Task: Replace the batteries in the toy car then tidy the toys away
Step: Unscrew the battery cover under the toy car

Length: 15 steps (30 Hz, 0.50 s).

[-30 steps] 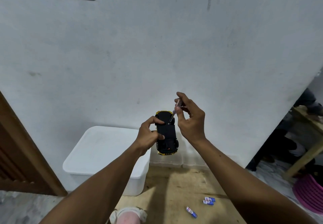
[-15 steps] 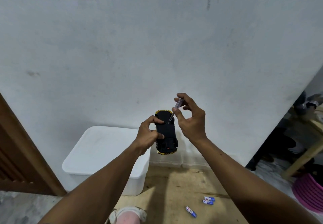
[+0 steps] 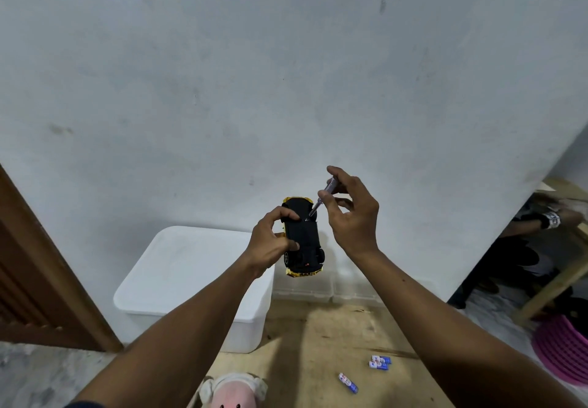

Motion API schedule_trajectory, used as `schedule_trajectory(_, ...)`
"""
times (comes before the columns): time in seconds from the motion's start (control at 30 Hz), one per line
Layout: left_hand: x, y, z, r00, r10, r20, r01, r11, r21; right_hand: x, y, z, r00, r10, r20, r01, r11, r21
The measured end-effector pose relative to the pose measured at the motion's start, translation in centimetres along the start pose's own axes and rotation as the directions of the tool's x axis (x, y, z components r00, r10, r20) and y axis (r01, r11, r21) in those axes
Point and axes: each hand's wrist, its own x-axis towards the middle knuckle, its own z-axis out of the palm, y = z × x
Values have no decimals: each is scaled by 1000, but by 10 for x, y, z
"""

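My left hand (image 3: 273, 242) grips a gold toy car (image 3: 304, 242) held upside down in front of the wall, its black underside facing me. My right hand (image 3: 351, 213) pinches a small screwdriver (image 3: 319, 200) between thumb and fingers, the tip resting on the car's underside near its far end. Below on the wooden board lie blue and white batteries: a pair (image 3: 379, 362) side by side and a single one (image 3: 348, 383) nearer to me.
A white lidded plastic box (image 3: 191, 267) stands against the wall at left. A pink and white plush toy (image 3: 234, 391) pokes in at the bottom edge. A brown door (image 3: 28, 280) is at far left, a pink basket (image 3: 563, 350) and wooden table leg at right.
The fingers of my right hand have shifted on the screwdriver handle while the tip stays on the car. The car and my left hand have held nearly still.
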Motion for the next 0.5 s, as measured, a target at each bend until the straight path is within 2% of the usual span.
schedule_trajectory(0.37,-1,-1,-1,1000,-4,-9,4,999,33,-2,2,2,996,-84,17,84,995,-55)
schedule_trajectory(0.5,-2,-2,1,1000,1,-13,-1,1000,25,-4,0,3,998,-58,27,59,998,-29)
